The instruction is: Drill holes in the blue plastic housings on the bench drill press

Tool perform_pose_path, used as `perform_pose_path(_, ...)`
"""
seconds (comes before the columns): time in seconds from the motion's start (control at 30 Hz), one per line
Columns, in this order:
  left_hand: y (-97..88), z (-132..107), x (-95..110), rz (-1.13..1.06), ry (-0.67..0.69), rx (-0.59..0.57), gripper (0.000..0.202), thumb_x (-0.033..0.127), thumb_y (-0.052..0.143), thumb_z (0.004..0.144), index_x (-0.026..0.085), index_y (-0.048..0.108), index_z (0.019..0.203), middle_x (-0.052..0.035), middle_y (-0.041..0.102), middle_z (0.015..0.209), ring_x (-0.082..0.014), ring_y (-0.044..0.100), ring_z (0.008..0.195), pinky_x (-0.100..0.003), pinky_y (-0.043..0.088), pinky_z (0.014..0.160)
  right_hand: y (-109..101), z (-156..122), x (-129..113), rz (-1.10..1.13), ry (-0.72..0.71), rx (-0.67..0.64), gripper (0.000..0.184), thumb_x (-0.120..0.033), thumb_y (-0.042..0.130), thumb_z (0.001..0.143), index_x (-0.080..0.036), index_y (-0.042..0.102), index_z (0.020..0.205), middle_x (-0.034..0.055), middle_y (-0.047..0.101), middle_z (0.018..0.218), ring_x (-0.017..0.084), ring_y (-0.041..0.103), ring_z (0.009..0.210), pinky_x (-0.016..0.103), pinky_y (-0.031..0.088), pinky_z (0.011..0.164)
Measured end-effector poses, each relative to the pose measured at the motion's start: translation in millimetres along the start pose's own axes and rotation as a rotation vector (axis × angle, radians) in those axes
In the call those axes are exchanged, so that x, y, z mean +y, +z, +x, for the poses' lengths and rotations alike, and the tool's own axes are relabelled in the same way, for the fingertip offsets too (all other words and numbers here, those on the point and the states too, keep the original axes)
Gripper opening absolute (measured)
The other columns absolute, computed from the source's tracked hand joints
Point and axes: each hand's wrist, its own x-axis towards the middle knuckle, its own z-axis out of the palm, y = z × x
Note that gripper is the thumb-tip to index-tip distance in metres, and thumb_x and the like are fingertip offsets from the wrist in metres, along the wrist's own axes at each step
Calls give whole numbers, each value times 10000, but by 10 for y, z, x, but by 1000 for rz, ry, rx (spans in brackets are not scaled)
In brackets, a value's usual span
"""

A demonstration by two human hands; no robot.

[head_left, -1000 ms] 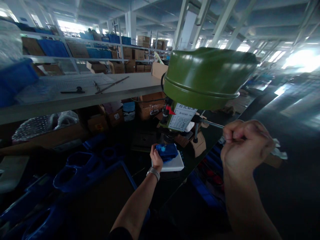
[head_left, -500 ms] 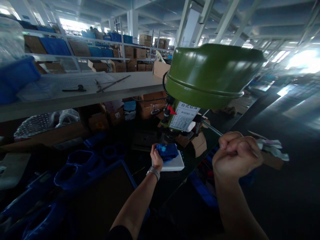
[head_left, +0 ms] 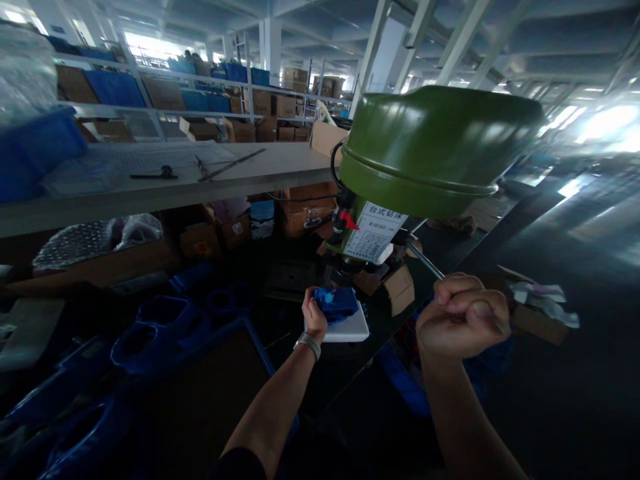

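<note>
A green bench drill press stands in front of me, with a printed label on its front. My right hand is closed around the end of its metal feed lever. Under the drill's spindle, my left hand grips a blue block-like part by its left side. That part rests on a white block. Light-blue bits lie on top of the part, close below the spindle. The drill's tip is too dark to make out.
Blue ring-shaped parts lie at the left beside a blue-rimmed tray. A grey shelf runs behind. Torn cardboard sits right of the drill, and a blue bin stands low at the right.
My right hand has moved slightly left and down with the lever. The view has shifted a little, while my left hand and the blue part stay in place.
</note>
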Motion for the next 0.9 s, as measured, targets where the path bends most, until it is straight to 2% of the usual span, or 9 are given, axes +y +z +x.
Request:
perform_pose_path(0.33,-3,5,-21,5,7,-3,324,463,360,814,214,568,816,-45,521,657,-182,478,622,-315,378,588,-14,-84,54,9,-44,20,210,-186,406,733,-170,362,528,-40,312,430,96,331,408,242,257,478)
perform_pose_path(0.57,-2,-1,1,-1,3,-5,359,501,365,808,207,571,819,-50,528,668,-193,489,632,-324,384,597,4,-96,109,41,-157,-4,186,-139,359,729,-161,333,547,-39,297,449,86,322,404,243,247,470)
perform_pose_path(0.9,-2,-4,13,15,3,-6,296,361,346,782,166,563,832,-65,532,675,-198,489,647,-324,381,606,-3,-136,136,45,-164,18,189,-148,357,731,-160,326,545,-34,258,442,87,311,405,247,250,475)
